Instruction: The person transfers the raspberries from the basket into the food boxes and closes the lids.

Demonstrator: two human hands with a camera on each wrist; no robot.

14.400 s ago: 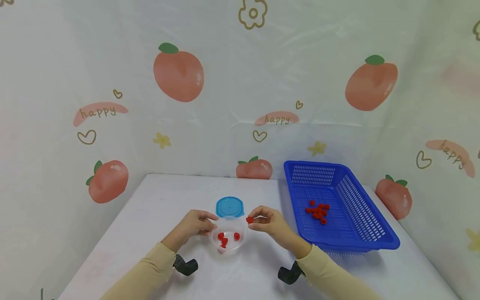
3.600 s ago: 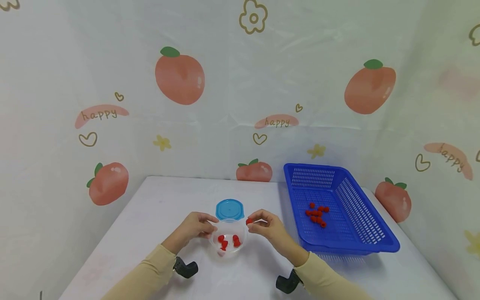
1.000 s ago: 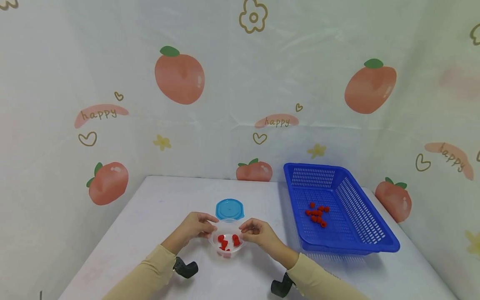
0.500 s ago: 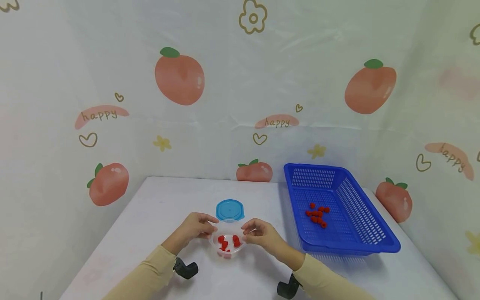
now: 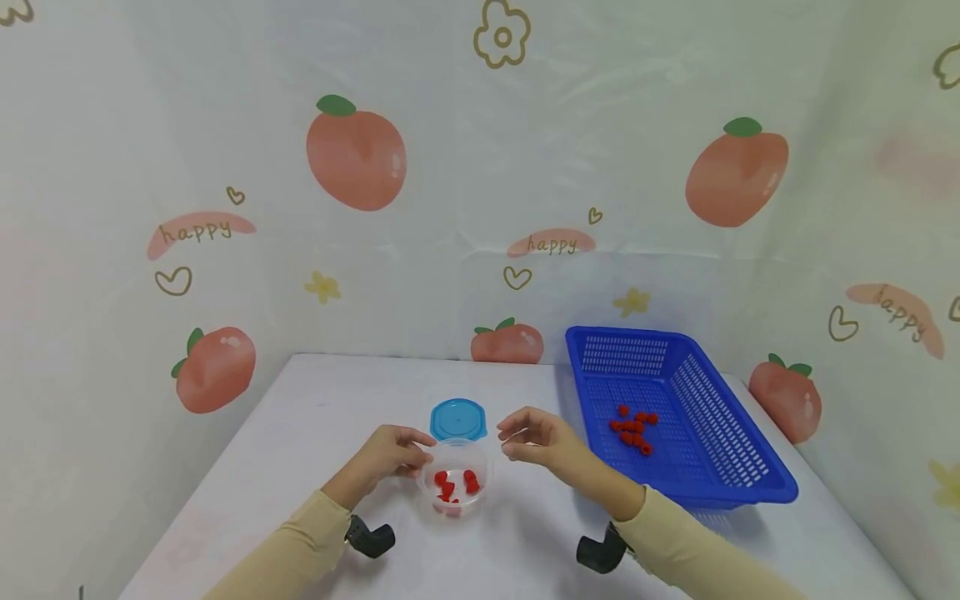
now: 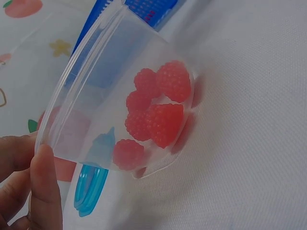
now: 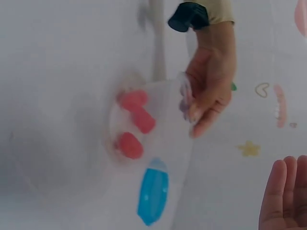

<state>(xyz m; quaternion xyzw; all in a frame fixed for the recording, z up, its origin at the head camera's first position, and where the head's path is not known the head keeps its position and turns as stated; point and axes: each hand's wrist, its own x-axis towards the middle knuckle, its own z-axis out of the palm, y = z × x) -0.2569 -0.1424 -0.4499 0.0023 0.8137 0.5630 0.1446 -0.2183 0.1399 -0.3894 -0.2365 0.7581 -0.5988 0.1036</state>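
Observation:
My left hand (image 5: 381, 460) pinches the left rim of a clear plastic tub (image 5: 457, 454) on the table. In the left wrist view, thumb and fingers (image 6: 44, 187) grip the rim of this tub (image 6: 103, 62), and several red raspberries (image 6: 173, 81) lie on its bottom. My right hand (image 5: 551, 446) hovers right of the tub, its fingers loosely bent and apart from the thumb, holding nothing. In the right wrist view its straight fingers (image 7: 274, 191) show at the lower right corner, away from the tub. Just behind the tub lies a blue lid (image 5: 458, 419).
At the right of the white table (image 5: 352, 392) stands a blue perforated basket (image 5: 750, 492) with several raspberries (image 5: 636, 427) on its floor. A fruit-printed cloth (image 5: 450, 167) hangs behind the table. Each wrist carries a black camera mount (image 5: 600, 552).
My right hand brought a raspberry to the tub and let it go inside, then drew back up and right. The left hand kept its grip. Over the longer span, the basket's raspberries dwindled.

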